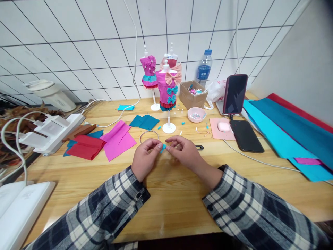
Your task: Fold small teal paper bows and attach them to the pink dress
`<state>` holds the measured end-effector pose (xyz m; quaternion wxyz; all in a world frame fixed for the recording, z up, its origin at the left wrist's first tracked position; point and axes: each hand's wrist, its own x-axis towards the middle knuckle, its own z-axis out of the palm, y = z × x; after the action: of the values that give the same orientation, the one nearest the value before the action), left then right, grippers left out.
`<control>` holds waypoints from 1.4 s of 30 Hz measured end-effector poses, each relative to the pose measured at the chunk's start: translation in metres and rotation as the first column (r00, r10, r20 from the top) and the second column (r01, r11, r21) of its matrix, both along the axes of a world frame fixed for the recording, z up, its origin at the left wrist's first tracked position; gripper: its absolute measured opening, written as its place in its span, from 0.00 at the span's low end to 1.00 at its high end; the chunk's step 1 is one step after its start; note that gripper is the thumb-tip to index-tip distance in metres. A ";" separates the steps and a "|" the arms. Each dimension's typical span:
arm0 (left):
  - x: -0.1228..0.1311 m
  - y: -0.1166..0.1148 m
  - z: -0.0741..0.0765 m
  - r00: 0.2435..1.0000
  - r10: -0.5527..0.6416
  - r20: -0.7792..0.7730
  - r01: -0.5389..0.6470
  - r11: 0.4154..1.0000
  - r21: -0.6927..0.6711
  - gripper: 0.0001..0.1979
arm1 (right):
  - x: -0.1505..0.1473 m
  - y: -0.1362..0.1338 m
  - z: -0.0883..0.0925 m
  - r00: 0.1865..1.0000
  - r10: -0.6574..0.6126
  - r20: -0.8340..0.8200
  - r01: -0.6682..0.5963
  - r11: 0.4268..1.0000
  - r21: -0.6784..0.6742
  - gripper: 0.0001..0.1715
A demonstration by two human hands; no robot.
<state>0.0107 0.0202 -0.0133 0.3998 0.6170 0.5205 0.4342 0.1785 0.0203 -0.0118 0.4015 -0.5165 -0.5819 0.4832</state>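
Note:
A small piece of turquoise paper [163, 148] is pinched between my two hands above the middle of the wooden table. My left hand [146, 156] holds its left side with thumb and forefinger. On its right side are the thumb and fingertips of my right hand [186, 152]. Just behind my left hand lies a thin wire ring [149, 132]. A black-handled tool [199, 148] shows partly beside my right hand. Behind the hands stands a small dress form [166, 88] in a pink paper dress with a peach bow and two turquoise bows.
Two more dress forms [149, 71] stand behind. Right of them are a cardboard box [193, 99], a pink bowl [196, 115], a bottle [204, 67] and phones [247, 136]. Coloured paper sheets [293, 128] lie far right; paper pieces [119, 140] and a power strip [54, 133] lie left.

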 end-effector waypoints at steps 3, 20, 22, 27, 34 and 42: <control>0.001 0.000 -0.001 0.998 0.021 0.060 -0.020 1.000 -0.012 0.09 | 0.000 0.001 -0.002 0.998 0.035 -0.045 -0.038 0.998 -0.056 0.14; 0.003 -0.001 0.001 0.984 0.042 0.174 -0.019 0.991 -0.131 0.11 | -0.003 -0.003 0.001 0.997 0.032 0.067 -0.034 0.999 0.026 0.06; 0.003 -0.001 0.001 0.975 0.030 0.221 0.009 0.985 -0.170 0.11 | -0.002 -0.002 0.001 0.998 0.016 0.058 -0.018 0.999 0.035 0.06; 0.005 0.001 -0.001 0.996 -0.052 0.071 0.060 0.992 -0.114 0.11 | 0.002 -0.001 0.004 0.996 -0.026 0.091 0.012 0.989 0.148 0.08; 0.007 -0.002 0.002 0.998 -0.055 0.001 0.055 0.998 -0.033 0.15 | 0.006 0.001 0.002 0.971 -0.016 0.237 -0.058 0.952 0.302 0.10; 0.004 -0.001 0.002 0.997 -0.067 0.037 0.068 0.997 -0.039 0.11 | 0.007 0.004 0.001 0.973 -0.009 0.232 -0.048 0.969 0.241 0.05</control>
<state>0.0151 0.0189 -0.0110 0.4359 0.6181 0.5008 0.4208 0.1855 0.0247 -0.0110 0.3868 -0.5099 -0.6850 0.3479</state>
